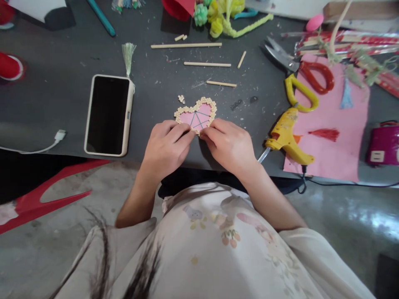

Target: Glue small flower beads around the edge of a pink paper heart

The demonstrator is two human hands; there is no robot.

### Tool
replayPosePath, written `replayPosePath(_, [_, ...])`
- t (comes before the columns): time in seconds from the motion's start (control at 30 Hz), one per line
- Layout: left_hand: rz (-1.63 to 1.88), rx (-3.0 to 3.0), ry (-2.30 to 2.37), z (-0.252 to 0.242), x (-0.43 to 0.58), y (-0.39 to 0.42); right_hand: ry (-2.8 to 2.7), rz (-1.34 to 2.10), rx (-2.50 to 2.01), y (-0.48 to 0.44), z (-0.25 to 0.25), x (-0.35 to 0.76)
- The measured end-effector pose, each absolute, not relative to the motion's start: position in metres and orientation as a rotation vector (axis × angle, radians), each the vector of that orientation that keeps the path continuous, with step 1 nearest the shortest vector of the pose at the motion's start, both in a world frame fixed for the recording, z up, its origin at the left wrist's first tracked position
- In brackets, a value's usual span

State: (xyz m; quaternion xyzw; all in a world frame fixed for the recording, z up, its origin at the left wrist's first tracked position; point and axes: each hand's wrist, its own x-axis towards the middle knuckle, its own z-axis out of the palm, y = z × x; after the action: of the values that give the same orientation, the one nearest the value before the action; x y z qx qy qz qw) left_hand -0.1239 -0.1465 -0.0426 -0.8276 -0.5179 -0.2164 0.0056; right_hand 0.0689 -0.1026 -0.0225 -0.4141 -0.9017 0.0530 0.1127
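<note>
A small pink heart (187, 118) with dark lines across its face and a rim of pale beads or short stick pieces lies on the dark table near its front edge. My left hand (168, 143) has its fingers closed at the heart's lower left rim. On the lower right rim, the fingers of my right hand (230, 143) pinch close to the bottom tip. Fingertips of both hands hide part of the lower edge. Just above the heart sits a little cluster of pale pieces (181, 99). Several thin wooden sticks (207, 64) lie farther back.
To the left are a phone (109, 116), a pale tassel (128, 58) and a white cable (59, 136). A yellow glue gun (285, 135) and scissors (299, 72) rest at the right, partly over pink paper (336, 160). Yellow-green pipe-cleaner shapes (224, 16) stand at the back.
</note>
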Motion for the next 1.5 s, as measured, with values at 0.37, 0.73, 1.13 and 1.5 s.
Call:
replayPosePath(0.37, [-0.786, -2.618, -1.706, -0.043, -0.125, -0.144, -2.652, 0.082, -1.247, -0.108, -0.011, 0.071])
replayPosePath(0.73, [-0.901, -2.550, -1.788, -0.039, -0.126, -0.145, -2.466, 0.196, -1.316, -0.111, 0.005, 0.105])
replayPosePath(1.13, [-0.556, -2.557, -1.633, -0.031, -0.109, -0.155, -2.477, 0.282, -1.229, -0.114, 0.005, 0.123])
replayPosePath(1.5, [-0.499, -2.553, -1.674, -0.033, -0.106, -0.158, -2.482, 0.318, -1.197, -0.112, 0.002, 0.131])
